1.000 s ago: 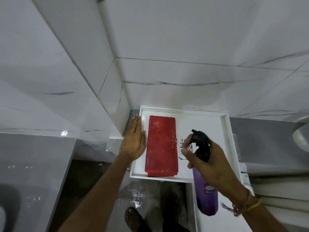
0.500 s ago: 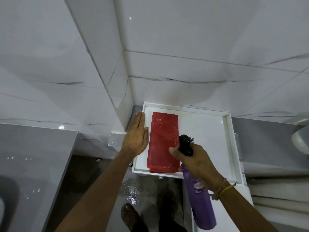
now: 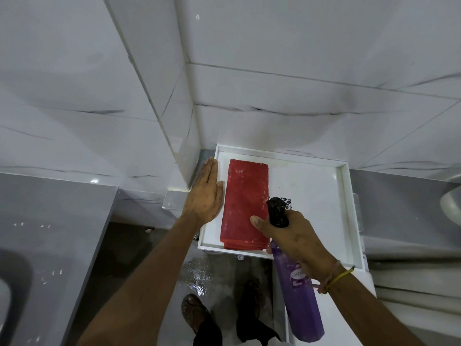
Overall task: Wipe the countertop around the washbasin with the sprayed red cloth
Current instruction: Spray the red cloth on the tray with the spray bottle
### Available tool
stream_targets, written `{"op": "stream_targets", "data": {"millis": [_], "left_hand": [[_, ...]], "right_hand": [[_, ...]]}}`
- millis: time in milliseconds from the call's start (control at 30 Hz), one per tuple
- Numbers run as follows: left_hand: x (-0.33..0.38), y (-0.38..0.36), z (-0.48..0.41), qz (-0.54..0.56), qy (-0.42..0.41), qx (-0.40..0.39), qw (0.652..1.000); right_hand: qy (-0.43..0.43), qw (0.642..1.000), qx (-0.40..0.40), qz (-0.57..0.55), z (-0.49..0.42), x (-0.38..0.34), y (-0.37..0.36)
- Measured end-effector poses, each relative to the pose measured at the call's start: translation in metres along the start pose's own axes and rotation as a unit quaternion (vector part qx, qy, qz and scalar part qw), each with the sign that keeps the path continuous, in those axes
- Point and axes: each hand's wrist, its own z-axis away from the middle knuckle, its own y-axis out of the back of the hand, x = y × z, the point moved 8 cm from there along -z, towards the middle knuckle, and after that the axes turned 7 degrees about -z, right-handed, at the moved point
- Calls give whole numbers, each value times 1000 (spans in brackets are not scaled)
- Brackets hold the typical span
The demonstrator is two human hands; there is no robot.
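Note:
A folded red cloth [image 3: 245, 201] lies flat on the left half of a white rimmed tray [image 3: 348, 196]. My left hand [image 3: 205, 194] rests flat, fingers together, on the tray's left rim right beside the cloth, holding nothing. My right hand [image 3: 296, 236] grips a purple spray bottle [image 3: 298, 293] by its neck, and the black nozzle [image 3: 277, 211] sits over the cloth's right edge. The grey countertop [image 3: 50, 233] lies at the left, with the dark edge of a basin [image 3: 10, 278] at the far left.
White marble-look tiled walls meet in a corner [image 3: 184, 136] right behind the tray. A white fixture [image 3: 451, 203] shows at the right edge. Below are a wet grey floor [image 3: 202, 270] and my sandalled feet [image 3: 197, 313].
My right hand swung the bottle left from the tray's middle to the cloth's right edge, then eased back slightly. My left hand has stayed on the rim.

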Motion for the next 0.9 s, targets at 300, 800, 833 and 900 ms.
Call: {"op": "stream_targets", "data": {"millis": [300,800,833,900], "left_hand": [[0,0,1,-3,0,5,1000],[-2,-1,0,-1,12,-11,1000],[-2,-1,0,0,12,-12,1000],[-1,0,1,1,10,-13,1000]], "right_hand": [[-3,999,31,-23,1,6,6],[7,1000,20,1,2,0,3],[6,1000,11,6,3,1,1],[-2,1000,-8,26,6,5,-5]]}}
